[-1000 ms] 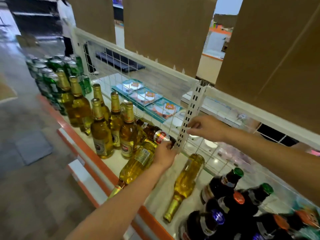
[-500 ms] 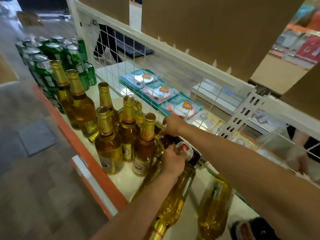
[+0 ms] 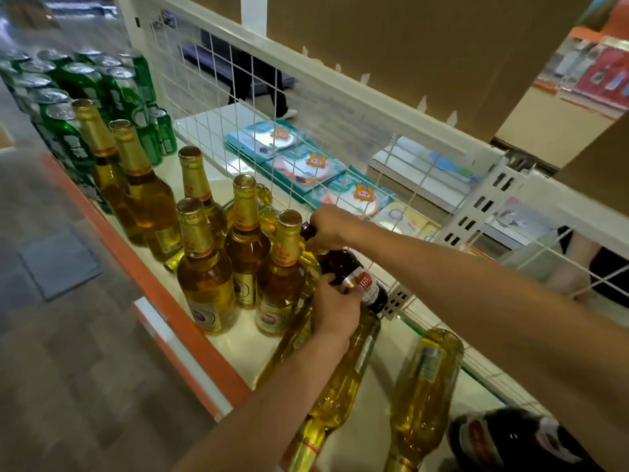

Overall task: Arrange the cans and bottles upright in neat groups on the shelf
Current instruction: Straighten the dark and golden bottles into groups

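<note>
White laminate shelf (image 3: 383, 364) with an orange front lip runs from far left to near right, backed by a white wire grid panel (image 3: 218, 97) and brown cardboard sheets (image 3: 408, 46) above it. Green aluminium cans (image 3: 78, 83) stand upright in a tight block at the far left end, their silver tops showing. Just right of them, glossy golden glass bottles (image 3: 204, 277) with gold foil necks stand upright in a loose cluster. Two more golden bottles lie on their sides nearer the camera: one lying bottle (image 3: 340, 386) under the left forearm, and a second lying bottle (image 3: 422, 396) just to its right, both necks pointing over the front lip. A dark bottle (image 3: 503, 441), blurred, sits at the near right corner.

Between the standing cluster and the grid, a dark brown bottle (image 3: 343, 264) with a red and silver label is held tilted, neck to the far left and base to the near right, off the shelf surface. The right hand (image 3: 332, 226) closes its curled fingers over the bottle's neck and cap, hiding them. The left hand (image 3: 335, 308) wraps the lower body, thumb on the brown glass, fingers folded across the label. This bottle touches the nearest standing golden bottle's shoulder or passes just beside it; I cannot tell which.
</note>
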